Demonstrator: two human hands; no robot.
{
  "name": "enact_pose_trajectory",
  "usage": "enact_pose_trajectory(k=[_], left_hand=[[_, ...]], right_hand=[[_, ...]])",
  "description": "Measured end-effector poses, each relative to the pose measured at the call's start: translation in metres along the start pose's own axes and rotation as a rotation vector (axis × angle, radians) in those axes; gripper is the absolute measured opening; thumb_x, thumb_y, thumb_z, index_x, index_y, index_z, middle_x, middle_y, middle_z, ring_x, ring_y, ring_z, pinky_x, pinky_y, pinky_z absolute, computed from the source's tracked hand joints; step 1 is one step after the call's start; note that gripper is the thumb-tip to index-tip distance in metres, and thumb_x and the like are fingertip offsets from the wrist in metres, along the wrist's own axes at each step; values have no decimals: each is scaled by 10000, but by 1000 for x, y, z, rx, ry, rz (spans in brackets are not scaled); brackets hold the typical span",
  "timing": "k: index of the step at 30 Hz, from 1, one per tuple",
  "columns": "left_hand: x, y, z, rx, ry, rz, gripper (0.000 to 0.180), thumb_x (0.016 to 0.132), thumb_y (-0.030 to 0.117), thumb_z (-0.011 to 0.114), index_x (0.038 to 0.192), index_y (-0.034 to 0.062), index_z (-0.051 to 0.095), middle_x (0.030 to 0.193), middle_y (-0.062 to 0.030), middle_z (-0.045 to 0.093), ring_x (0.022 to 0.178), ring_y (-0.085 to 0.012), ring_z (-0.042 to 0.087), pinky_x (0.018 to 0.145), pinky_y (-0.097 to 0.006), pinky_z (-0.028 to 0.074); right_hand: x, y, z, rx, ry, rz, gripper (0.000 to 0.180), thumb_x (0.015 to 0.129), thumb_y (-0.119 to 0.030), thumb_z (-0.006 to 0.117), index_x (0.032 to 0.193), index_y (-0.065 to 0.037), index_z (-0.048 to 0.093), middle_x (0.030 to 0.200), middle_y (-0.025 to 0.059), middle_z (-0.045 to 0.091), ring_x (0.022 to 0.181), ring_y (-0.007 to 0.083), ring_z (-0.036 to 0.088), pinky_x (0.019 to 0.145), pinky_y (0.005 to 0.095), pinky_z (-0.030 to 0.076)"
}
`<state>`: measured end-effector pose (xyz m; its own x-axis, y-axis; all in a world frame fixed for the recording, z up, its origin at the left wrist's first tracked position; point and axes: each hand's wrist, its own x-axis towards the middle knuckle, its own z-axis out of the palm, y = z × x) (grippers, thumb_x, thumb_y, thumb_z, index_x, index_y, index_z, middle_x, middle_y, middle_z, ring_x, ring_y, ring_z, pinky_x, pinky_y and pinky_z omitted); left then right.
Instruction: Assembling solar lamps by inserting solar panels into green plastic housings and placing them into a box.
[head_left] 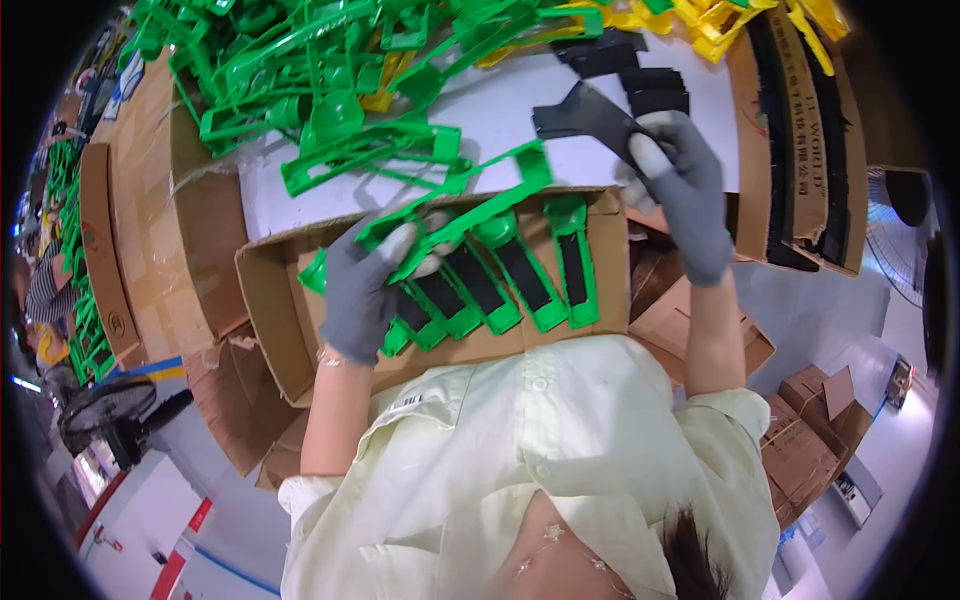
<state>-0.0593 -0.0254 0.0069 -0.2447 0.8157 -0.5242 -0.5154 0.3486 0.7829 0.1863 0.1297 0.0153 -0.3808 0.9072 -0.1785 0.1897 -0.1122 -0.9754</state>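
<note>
Left hand (pixel 362 290) grips green frame (pixel 462 212); right hand (pixel 685 195) pinches black pad (pixel 583 115) beside it.

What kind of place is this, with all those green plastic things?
Probably a factory or assembly workshop. A big heap of green plastic parts covers the white table, finished ones sit lined up in a cardboard box, and the gloved right hand holds a black strip.

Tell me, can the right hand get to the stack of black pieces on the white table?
Probably yes. The right hand is just beside the black stack, with nothing between, though it already holds a black piece.
</note>
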Motion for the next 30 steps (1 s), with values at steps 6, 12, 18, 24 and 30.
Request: enact_pose_trajectory(k=[6, 12, 18, 24, 30], left_hand=[[0, -3, 23, -62, -188, -70, 322, 882, 75, 552, 1164, -78, 529, 1036, -173, 623, 852, -246, 658, 702, -277, 568], [-1, -11, 28, -74, -231, -127, 324, 876, 51, 553, 1173, -74, 521, 1005, -185, 624, 835, -266, 667, 672, -294, 581], [-2, -14, 27, -199, -229, -165, 324, 863, 22, 565, 1167, -78, 521, 971, -176, 626, 795, -269, 673, 632, -293, 579], [-9, -8, 40, 110, -101, -154, 265, 821, 8, 632, 1075, -63, 606, 926, -148, 638, 751, -232, 677, 579, -249, 547], [-16, -19, 17, 150, -239, -129, 241, 806, -36, 632, 1044, -66, 617, 895, -136, 653, 690, -212, 671, 547, -236, 542]], right_hand=[[-33, -13, 28, -297, -202, -78, 148, 844, -66, 602, 990, -43, 582, 629, -38, 510, 527, 2, 422, 458, 171, 318], [-41, -8, 28, -543, -180, -267, 145, 816, -58, 637, 944, 2, 604, 695, 29, 599, 583, 44, 509, 536, 203, 423], [-54, -11, 39, -750, -59, -355, 153, 806, -62, 649, 948, -20, 614, 708, 78, 612, 562, 87, 528, 543, 217, 437], [-64, -5, 39, -852, 2, -145, 345, 724, -181, 767, 1003, -56, 608, 666, 40, 567, 535, 95, 483, 526, 213, 416], [-72, 22, 32, -459, -37, -119, 295, 739, -187, 758, 950, -37, 615, 623, 40, 566, 528, 87, 517, 514, 237, 431]])
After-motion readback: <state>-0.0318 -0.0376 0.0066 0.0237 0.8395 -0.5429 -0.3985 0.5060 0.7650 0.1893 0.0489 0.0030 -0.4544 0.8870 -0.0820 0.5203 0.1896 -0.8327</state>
